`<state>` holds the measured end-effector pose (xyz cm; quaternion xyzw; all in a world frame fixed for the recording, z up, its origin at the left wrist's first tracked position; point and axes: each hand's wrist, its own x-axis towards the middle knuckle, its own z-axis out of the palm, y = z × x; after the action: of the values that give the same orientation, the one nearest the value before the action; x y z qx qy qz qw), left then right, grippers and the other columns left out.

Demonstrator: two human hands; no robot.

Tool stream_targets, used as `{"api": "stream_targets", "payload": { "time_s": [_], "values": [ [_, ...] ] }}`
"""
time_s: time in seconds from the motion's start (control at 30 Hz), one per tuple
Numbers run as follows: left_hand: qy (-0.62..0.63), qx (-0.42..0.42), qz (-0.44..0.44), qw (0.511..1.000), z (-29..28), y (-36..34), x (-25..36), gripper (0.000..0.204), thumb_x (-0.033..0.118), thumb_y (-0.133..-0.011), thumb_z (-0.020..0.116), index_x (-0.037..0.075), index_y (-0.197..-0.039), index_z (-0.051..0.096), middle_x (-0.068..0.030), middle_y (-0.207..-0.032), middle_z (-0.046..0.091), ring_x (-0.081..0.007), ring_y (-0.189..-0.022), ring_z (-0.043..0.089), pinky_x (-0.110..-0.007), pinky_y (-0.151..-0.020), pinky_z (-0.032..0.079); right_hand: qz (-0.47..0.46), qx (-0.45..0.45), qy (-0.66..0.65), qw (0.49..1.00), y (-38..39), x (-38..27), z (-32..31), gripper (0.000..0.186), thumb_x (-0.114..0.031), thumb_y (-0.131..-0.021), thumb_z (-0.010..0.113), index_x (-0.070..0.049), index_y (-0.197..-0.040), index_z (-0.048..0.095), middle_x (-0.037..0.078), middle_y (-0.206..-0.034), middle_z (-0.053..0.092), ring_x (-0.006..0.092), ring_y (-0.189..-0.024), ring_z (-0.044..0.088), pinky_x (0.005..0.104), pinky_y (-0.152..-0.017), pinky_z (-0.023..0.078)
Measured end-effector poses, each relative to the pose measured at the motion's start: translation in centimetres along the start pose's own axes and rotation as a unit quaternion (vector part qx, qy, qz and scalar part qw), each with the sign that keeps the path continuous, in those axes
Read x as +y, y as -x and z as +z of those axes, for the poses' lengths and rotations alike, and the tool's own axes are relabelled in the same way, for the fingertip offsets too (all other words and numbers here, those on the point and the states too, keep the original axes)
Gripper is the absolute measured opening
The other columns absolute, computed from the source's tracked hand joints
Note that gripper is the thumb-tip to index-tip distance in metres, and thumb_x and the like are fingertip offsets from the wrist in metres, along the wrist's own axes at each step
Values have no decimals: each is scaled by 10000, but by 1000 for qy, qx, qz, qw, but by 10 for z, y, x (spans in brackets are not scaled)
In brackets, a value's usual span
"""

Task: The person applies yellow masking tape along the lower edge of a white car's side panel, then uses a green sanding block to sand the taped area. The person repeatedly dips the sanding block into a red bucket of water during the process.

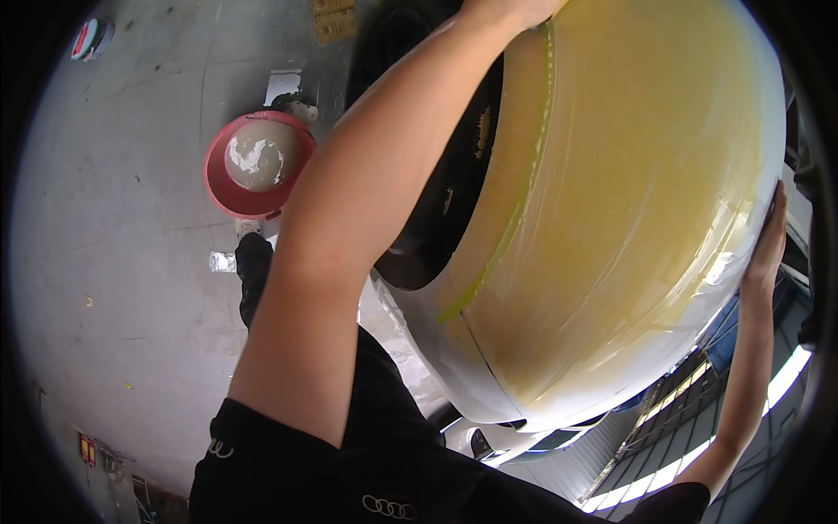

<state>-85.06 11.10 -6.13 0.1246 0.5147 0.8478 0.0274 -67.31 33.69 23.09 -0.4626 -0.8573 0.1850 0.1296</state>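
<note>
So the left hand (515, 10) is right up at the top edge of the view, over the edge of the curved car panel (646, 175). Its fingers are cut off there, so I honestly can't tell if they're apart or closed on something. The right hand (770, 240) lies along the panel's far rim, fingers stretched out and seemingly together, though it's edge-on so don't quote me.

The panel is yellowish with pale edges and fills the space between both sets of fingers. A green line (529, 196) runs down it from just below the left fingers. The left forearm (367, 183) gets in the way, crossing the black wheel opening (463, 188) and reaching the side of a pink bucket (229, 196), well left of and below those fingers. Cardboard (334, 21) sits left of them too, and a round tub (90, 39) is way further left.

Writing-wise: pale script (221, 449) on the left sleeve and a pale emblem (388, 506) on the black shirt (297, 480), both far below the left fingers. The tub's red label is too small to read.
</note>
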Motion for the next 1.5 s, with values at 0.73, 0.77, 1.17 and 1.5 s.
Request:
{"api": "stream_targets", "payload": {
  "time_s": [0.73, 0.77, 1.17, 1.5],
  "values": [
    [-93, 33, 72, 993, -7, 213, 46, 560, 241, -760, 927, 164, -1293, 774, -160, -1238, 660, -292, -1108, 677, -410, -900, 581, -6, -83, 9, 996, -49, 14, -25, 614, -463, -1138, 375, -41, -1569, 486, 124, -1511, 591, 255, -1329, 599, 365, -1130, 459],
    [-69, 32, 92, 993, -15, 244, 64, 578, 242, -755, 929, 190, -1309, 770, -160, -1276, 640, -296, -1119, 670, -413, -905, 577, -36, -98, 15, 994, -50, 10, -27, 625, -484, -1129, 395, -43, -1556, 510, 119, -1490, 615, 254, -1323, 607, 365, -1129, 457],
    [-89, -40, -38, 995, -126, 456, 88, 643, 223, -773, 926, 138, -1376, 719, -202, -1396, 592, -340, -1194, 646, -442, -951, 562, -584, -111, 599, 537, 104, -90, 232, 817, -570, -1078, 401, 88, -1562, 418, 273, -1662, 382, 389, -1576, 309, 447, -1321, 198],
    [-117, -50, -168, 978, -210, 460, 97, 583, 46, -828, 863, 57, -1386, 693, -192, -1388, 584, -304, -1190, 666, -370, -921, 597, -458, -324, 673, 482, 327, 57, 225, 992, -745, -1031, 361, 19, -1659, 278, 163, -1759, 229, 297, -1638, 170, 387, -1332, 129]
  ]
}}
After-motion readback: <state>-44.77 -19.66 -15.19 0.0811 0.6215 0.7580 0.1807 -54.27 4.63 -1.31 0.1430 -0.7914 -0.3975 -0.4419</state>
